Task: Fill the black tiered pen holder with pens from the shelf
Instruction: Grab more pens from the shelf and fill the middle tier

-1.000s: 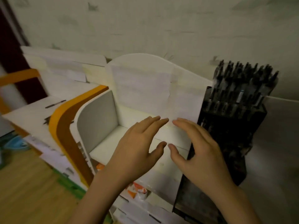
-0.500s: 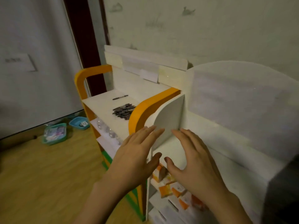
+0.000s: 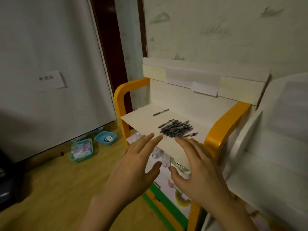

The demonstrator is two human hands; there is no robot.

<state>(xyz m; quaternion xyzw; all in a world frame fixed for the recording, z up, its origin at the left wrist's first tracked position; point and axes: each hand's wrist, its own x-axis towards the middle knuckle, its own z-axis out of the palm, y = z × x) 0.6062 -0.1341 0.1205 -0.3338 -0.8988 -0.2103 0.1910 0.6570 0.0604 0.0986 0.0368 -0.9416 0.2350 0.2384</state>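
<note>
**Hands out over the pen pile**

Dark pens lie heaped on the top shelf of the orange-framed unit, one stray pen apart near the back. My left hand and right hand hover side by side before the shelf edge, fingers straight, holding nothing. Half a second ago the pile sat far off to my left; now it's dead ahead. Holder's out of view.

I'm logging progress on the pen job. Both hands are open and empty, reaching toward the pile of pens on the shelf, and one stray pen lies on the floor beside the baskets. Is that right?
Not quite. The stray pen lies on the shelf, behind the pile of pens, not on the floor. The head view shows it. The rest holds: left hand and right hand are open, empty, reaching toward the pile.
</note>
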